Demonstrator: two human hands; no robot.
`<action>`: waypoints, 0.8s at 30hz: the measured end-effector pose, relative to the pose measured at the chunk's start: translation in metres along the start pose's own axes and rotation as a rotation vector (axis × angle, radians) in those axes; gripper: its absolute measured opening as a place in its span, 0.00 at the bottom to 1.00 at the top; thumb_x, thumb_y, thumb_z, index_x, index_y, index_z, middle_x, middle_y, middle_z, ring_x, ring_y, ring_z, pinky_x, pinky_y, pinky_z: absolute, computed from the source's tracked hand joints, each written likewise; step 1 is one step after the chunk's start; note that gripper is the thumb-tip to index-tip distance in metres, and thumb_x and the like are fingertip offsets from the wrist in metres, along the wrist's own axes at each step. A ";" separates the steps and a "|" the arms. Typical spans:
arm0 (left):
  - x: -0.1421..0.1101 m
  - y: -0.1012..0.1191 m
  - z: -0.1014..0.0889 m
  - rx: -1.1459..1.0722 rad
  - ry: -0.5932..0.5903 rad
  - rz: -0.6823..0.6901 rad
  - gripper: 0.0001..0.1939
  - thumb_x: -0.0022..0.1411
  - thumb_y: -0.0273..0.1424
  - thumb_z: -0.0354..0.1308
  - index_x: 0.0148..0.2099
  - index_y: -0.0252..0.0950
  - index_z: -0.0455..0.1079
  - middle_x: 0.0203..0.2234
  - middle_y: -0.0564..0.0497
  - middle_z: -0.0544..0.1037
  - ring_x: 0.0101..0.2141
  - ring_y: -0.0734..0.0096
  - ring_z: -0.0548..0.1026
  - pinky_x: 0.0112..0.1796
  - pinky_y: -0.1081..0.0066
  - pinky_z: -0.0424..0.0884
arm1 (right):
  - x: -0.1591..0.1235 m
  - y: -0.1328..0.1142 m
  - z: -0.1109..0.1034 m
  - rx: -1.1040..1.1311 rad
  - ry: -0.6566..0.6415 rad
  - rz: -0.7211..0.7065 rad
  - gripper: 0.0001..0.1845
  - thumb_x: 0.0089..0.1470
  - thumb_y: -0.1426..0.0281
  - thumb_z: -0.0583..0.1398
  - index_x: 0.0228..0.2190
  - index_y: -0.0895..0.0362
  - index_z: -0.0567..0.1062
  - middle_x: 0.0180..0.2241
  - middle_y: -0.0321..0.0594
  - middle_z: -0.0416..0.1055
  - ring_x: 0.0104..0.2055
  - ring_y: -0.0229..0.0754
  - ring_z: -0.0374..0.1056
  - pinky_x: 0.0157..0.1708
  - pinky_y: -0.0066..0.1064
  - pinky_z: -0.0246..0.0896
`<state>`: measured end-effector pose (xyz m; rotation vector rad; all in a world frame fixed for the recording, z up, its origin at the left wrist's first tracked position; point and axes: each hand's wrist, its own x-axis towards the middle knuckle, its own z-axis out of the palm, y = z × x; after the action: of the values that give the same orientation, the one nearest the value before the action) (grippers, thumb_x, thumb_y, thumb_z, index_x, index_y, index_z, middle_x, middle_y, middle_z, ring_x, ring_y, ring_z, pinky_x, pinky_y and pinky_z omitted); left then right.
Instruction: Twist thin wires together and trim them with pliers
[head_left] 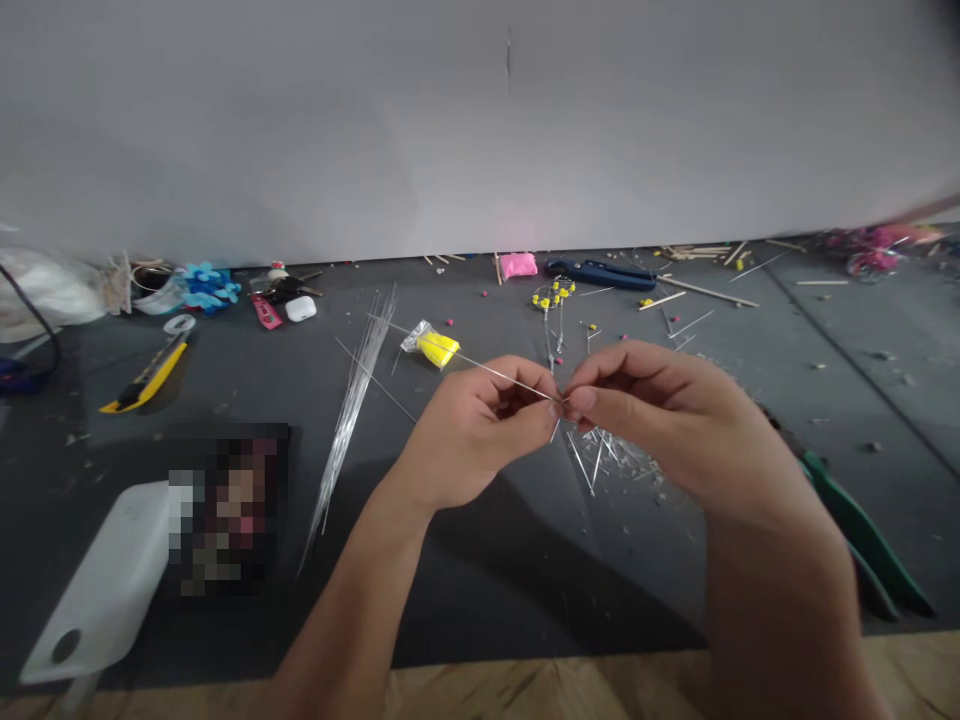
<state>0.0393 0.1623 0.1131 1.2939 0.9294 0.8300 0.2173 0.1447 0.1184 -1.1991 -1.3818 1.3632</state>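
My left hand (476, 430) and my right hand (660, 415) meet above the dark mat (525, 570), both closed in a pinch. Between them runs a thin silver wire (480, 366) that slants up to the left from the fingertips. The right thumb and forefinger press together at the wire's near end, where something small may sit, too tiny to name. Below the hands lies a scatter of cut wire pieces (600, 450). A bundle of long straight wires (349, 410) lies to the left of my left hand.
A yellow clay pack (435, 347), pink clay (518, 264), a dark blue tool (604, 273), wires with yellow beads (553, 295) and wooden sticks (705, 290) lie farther back. Green-handled pliers (862, 535) rest at right. A yellow utility knife (150, 375), a white case (301, 308) and a white device (105, 590) are at left.
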 end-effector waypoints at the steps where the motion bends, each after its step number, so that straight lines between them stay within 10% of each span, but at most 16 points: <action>1: 0.000 0.000 0.000 -0.026 -0.015 -0.002 0.02 0.55 0.27 0.60 0.30 0.36 0.70 0.20 0.57 0.70 0.22 0.80 0.65 0.23 0.79 0.60 | 0.000 0.000 0.000 0.026 -0.012 0.001 0.04 0.54 0.67 0.64 0.29 0.54 0.76 0.26 0.34 0.70 0.30 0.36 0.65 0.28 0.28 0.60; 15: 0.001 -0.006 -0.002 -0.242 -0.158 -0.013 0.04 0.58 0.23 0.57 0.32 0.36 0.71 0.21 0.55 0.75 0.24 0.79 0.71 0.27 0.77 0.68 | 0.009 0.008 0.000 0.419 -0.146 0.137 0.03 0.52 0.73 0.63 0.27 0.55 0.75 0.23 0.32 0.70 0.25 0.33 0.67 0.27 0.26 0.63; 24: 0.005 -0.009 0.002 -0.611 -0.278 -0.112 0.04 0.57 0.29 0.63 0.32 0.34 0.72 0.21 0.56 0.73 0.19 0.81 0.70 0.22 0.78 0.68 | 0.007 0.010 0.011 0.288 -0.028 -0.245 0.03 0.55 0.70 0.64 0.33 0.50 0.74 0.25 0.30 0.71 0.25 0.35 0.69 0.25 0.29 0.66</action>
<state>0.0429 0.1656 0.1042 0.7874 0.4651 0.7445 0.2056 0.1486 0.1075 -0.7973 -1.2543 1.3525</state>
